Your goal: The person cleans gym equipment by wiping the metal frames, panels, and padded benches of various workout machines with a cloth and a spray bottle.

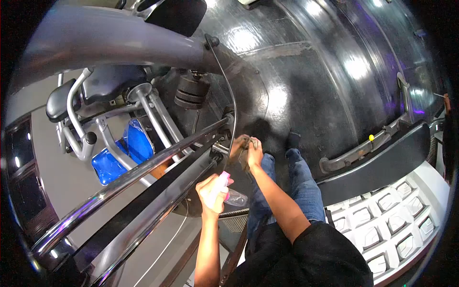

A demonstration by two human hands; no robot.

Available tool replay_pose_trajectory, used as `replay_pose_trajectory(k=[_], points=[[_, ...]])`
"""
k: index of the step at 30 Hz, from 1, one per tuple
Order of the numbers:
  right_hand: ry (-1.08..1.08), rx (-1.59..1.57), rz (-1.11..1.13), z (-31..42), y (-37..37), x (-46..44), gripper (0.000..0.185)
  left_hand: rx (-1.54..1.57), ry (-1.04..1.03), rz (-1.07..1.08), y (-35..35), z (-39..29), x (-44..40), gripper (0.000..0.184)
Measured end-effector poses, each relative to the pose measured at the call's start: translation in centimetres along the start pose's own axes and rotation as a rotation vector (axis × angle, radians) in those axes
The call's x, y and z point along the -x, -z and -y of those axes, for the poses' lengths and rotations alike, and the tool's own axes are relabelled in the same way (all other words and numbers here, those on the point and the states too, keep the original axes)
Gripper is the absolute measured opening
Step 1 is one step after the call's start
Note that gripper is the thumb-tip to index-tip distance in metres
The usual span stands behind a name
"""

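Spray bottle (233,196) | slanted, base (244,200) rightward | left hand (213,193) gripping it; right hand (255,152) clutching cloth (244,159)

Black floor (315,95), glossy, light-streaked; dark shoe (293,140) on it.

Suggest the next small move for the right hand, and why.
Probably a short wipe by the right hand beside the end of the chrome bar: its fingers grip a crumpled cloth there, while the left hand holds a spray bottle close by.
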State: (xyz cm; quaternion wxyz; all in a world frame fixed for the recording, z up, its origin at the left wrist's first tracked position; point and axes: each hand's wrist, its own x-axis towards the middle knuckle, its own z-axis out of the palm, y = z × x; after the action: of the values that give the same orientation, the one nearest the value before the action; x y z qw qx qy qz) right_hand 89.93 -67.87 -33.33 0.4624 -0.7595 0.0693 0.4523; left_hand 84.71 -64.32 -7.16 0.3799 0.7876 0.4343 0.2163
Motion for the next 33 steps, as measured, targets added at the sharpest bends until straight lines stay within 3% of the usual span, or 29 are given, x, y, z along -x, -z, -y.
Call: replay_pose_trajectory(k=[4,10,14,17,21,25,29,33], points=[[-0.095,0.266,0.026,-3.6,-1.9,-7.0,0.037,-0.006,0.031,0.037,0.3,-0.1,0.0,0.056],[0.121,0.222,-0.018,5.6,-0.7,-15.7,0.04,-0.036,0.057,0.061,0.6,-0.2,0.1,0.06],[0.52,0.124,-0.073,11.6,1.1,-9.9,0.027,-0.005,0.05,0.045,0.4,-0.3,-0.1,0.058],[0.477,-0.111,-0.024,10.3,2.1,-2.9,0.026,0.01,0.046,0.024,0.3,0.0,0.1,0.056],[0.372,-0.064,0.009,4.4,1.7,1.5,0.029,0.02,0.052,0.023,0.1,0.3,0.1,0.052],[0.206,0.158,0.067,5.4,1.3,-3.6,0.033,0.09,0.077,0.004,-0.1,0.3,0.2,0.043],[0.368,0.213,-0.009,9.0,0.5,-9.8,0.033,0.141,0.103,-0.005,-0.1,0.0,0.0,0.038],[0.637,0.194,-0.008,17.2,2.8,-5.2,0.031,0.185,0.068,0.018,-0.2,0.2,-0.2,0.03]])
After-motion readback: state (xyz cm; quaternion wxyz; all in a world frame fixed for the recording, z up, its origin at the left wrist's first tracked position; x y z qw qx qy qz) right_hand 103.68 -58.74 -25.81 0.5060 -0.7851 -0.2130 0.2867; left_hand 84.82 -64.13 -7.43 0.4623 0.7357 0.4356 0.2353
